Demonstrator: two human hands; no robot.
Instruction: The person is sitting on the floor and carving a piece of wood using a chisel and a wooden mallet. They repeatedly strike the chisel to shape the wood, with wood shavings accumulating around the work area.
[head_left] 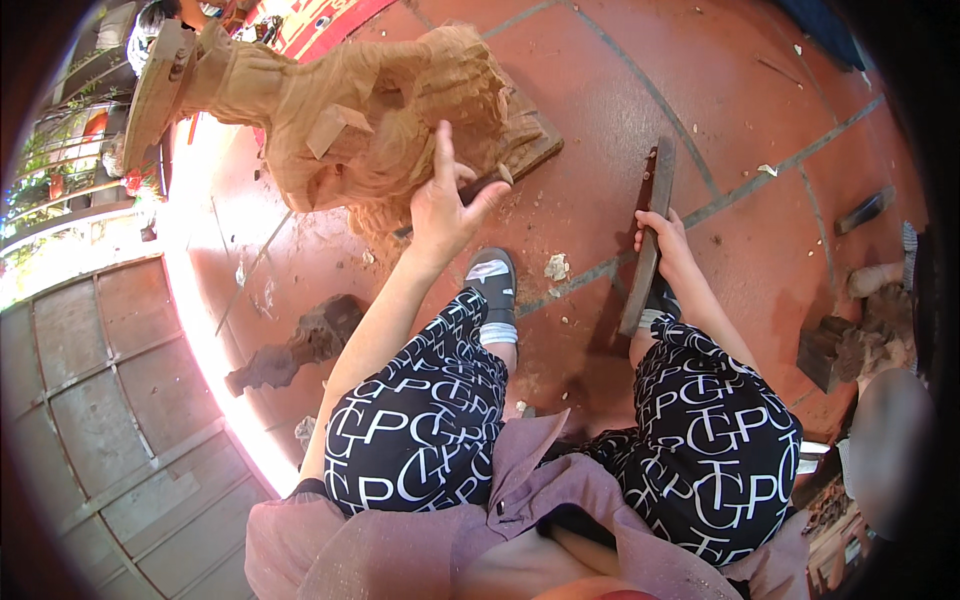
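A large carved light-brown wooden figure (340,120) lies on its side on the floor, ahead and to the left. My left hand (448,205) is at its near side, index finger and thumb stretched apart. The other fingers are partly curled, and a dark patch shows beside them that I cannot make out. My right hand (664,238) is closed round a long, narrow dark wooden bar (648,265). The bar points away from me above the floor, its near end by my right knee, apart from the carving.
Dark carved wood pieces lie at left (310,345) and right (850,350). A dark block (865,210) rests farther right. Wood chips (557,267) dot the red tiled floor (600,120). A metal-framed panel (110,390) stands at left. Part of a person shows at the top left.
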